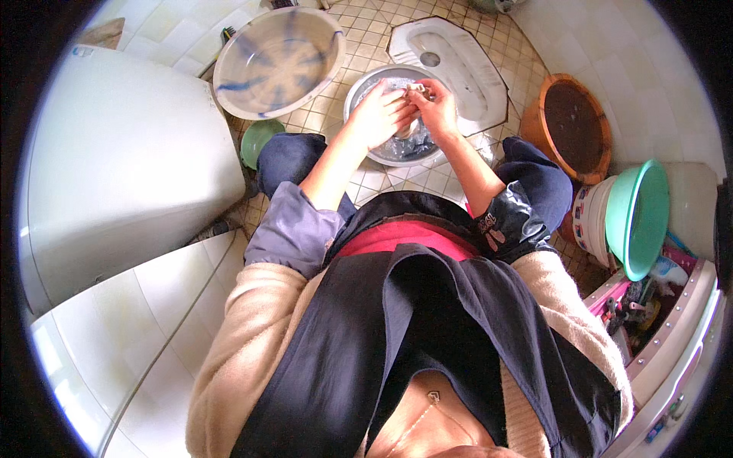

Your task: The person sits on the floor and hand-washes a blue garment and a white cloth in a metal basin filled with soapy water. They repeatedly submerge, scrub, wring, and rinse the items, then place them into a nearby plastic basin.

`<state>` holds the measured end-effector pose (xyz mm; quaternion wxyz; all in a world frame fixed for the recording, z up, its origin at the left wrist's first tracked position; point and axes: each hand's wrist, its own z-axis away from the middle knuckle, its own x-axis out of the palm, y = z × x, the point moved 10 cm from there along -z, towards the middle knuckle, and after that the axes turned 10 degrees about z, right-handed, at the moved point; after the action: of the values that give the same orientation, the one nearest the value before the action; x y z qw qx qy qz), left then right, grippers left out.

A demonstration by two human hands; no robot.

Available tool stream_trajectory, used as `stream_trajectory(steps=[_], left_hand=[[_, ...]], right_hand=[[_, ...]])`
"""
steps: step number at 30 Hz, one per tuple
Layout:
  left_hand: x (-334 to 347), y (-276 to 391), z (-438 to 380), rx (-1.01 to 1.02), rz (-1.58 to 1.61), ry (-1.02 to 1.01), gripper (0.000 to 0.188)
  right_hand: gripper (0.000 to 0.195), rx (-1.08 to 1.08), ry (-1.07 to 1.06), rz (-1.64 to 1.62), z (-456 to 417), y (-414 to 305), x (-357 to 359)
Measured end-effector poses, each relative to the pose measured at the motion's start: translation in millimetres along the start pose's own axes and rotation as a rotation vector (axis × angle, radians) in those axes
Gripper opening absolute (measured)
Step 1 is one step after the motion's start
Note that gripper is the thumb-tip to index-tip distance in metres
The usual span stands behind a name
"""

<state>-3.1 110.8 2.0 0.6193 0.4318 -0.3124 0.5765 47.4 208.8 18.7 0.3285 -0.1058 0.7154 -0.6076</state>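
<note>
My left hand [383,114] and my right hand [436,109] meet over a round grey basin [353,91] on the tiled floor. Between them is a light-coloured wet cloth [415,89], pinched at its top by my right fingers. The fingers of my left hand lie against the cloth, though how firmly they hold it is hidden. Soapy water and dark cloth [415,143] fill the basin below.
A squat toilet [475,74] is set in the floor just beyond the basin. To the left are a large plastic tub [280,63], a green bowl [260,140] and a white appliance [131,166]. On the right stand an orange bucket [532,123] and a turquoise basin [641,217].
</note>
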Motion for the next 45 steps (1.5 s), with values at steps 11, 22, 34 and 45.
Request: stream_trajectory(steps=[11, 22, 34, 45], left_hand=[[4, -2, 1, 0.008, 0.068, -0.026, 0.043], [16, 53, -6, 0.627, -0.507, -0.317, 0.030], [-13, 35, -36, 0.195, 0.028, -0.138, 0.021], [-16, 11, -30, 0.135, -0.218, 0.018, 0.040]], right_hand=[[0.019, -0.433, -0.053, 0.289, 81, -127, 35], [0.029, -0.121, -0.008, 0.578, 32, -96, 56], [0.027, -0.178, -0.086, 0.556, 35, -101, 65], [0.039, 0.297, -0.049, -0.246, -49, 2, 27]])
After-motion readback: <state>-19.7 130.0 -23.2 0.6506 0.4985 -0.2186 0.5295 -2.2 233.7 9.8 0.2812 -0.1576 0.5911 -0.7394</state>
